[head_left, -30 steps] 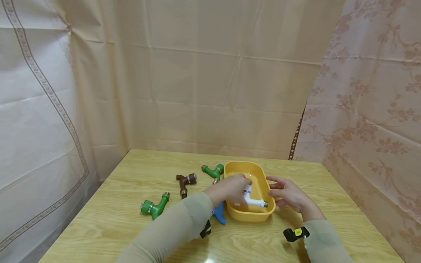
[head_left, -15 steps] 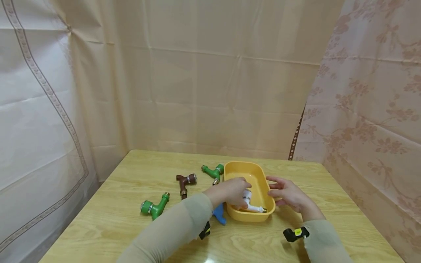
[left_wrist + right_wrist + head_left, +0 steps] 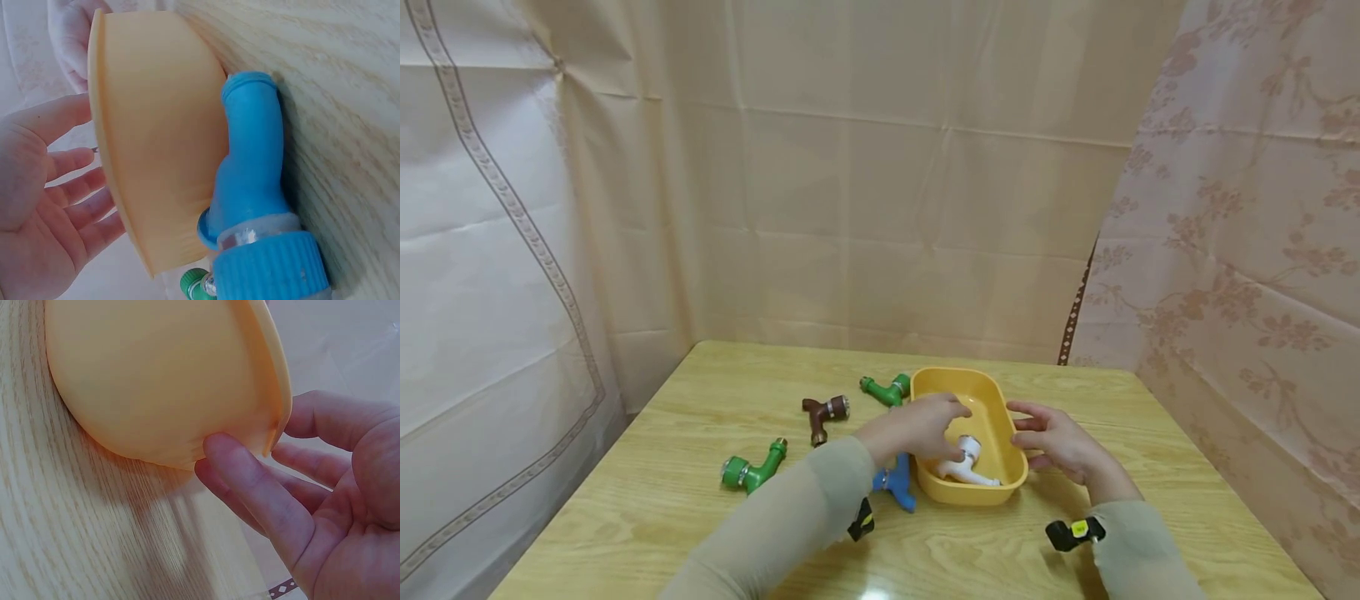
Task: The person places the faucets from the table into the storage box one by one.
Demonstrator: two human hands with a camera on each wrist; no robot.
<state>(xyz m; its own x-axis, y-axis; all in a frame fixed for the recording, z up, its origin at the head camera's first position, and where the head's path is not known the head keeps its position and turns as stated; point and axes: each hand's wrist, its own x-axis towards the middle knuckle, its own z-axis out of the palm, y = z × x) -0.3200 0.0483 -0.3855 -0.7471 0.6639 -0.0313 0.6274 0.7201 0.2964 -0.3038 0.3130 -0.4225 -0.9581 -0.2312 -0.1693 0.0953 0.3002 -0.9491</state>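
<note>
A white plastic tap (image 3: 962, 472) lies in the near end of a yellow basin (image 3: 1000, 421). Over the basin's left rim reaches my left hand (image 3: 913, 427), its fingers loosely bent and apart, with nothing in them. The left wrist view has that hand (image 3: 37, 212) beside the rim, while a blue tap (image 3: 253, 150) lies outside against the basin wall. At the opposite side, my right hand (image 3: 1063, 446) rests its spread fingertips on the basin's edge. Its fingers (image 3: 240, 469) meet the outer wall in the right wrist view.
Left of the basin on the wooden table (image 3: 662, 500) lie a brown tap (image 3: 823, 417), a green tap (image 3: 756, 473) and another green tap (image 3: 887, 390) near the basin's far left corner. Black wrist cameras sit under both sleeves. Curtains (image 3: 880, 208) hang behind.
The white tap has gone down onto the basin floor and my left hand has let go of it, drawing slightly back left. My right hand stays in place at the rim.
</note>
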